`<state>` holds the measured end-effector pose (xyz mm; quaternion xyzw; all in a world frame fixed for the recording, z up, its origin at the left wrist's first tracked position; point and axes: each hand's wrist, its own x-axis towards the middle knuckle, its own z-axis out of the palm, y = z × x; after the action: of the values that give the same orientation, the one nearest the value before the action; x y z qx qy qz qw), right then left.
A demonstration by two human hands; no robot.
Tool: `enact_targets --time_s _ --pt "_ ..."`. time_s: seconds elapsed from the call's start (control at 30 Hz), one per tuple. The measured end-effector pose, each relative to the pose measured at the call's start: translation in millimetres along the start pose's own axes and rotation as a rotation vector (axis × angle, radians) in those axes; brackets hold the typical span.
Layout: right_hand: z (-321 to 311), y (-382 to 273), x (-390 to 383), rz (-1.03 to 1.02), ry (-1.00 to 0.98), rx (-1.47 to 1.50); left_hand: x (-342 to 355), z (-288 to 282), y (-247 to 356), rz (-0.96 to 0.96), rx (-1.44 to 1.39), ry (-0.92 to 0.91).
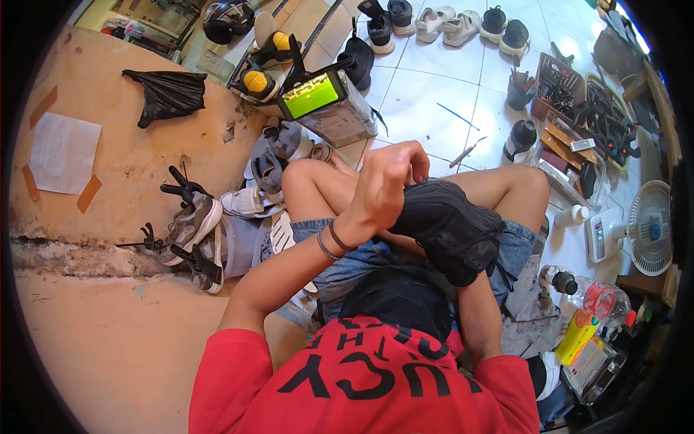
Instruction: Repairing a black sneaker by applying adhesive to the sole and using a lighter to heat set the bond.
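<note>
The black shoe (455,224) looks like matt fabric, the floor tiles (412,94) glossy.

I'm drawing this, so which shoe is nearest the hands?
The black, fabric-looking shoe above the lap, beside the bare left hand. Others, like the whitish low-cut sneakers, sit on the floor, farther off.

Blk caps lettering (369,372) across red shirt (347,411); print on wht sheet (65,153) illeg.

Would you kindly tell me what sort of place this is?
Probably a shoe-repair workspace: a black shoe is being held up, more shoes stand on the tiles, and a basket holds what look like tools.
</note>
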<state>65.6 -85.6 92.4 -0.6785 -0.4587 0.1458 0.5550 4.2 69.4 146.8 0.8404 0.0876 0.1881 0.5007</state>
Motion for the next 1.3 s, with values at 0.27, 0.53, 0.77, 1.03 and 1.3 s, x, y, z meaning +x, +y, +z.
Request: enact_targets --time_s 0.27,0.53,0.77,1.03,1.3 --pt "-2.9 19.8 -21.1 0.156 -0.056 -0.071 3.8 6.3 26.1 0.306 0.174 -0.018" --pt "2.8 42.4 -44.9 0.002 0.067 0.070 6.7 10.5 41.3 0.468 0.324 -0.041" --pt "6.4 53.2 -47.2 -0.002 0.159 0.162 25.1 13.6 22.9 -0.282 -0.377 0.065" --pt "-20.9 19.9 -33.0 0.036 0.168 -0.041 29.4 25.7 32.0 0.012 -0.065 0.062" --pt "-26.0 -21.4 -7.5 0.028 0.174 -0.063 31.8 15.7 30.1 0.371 0.221 -0.025"
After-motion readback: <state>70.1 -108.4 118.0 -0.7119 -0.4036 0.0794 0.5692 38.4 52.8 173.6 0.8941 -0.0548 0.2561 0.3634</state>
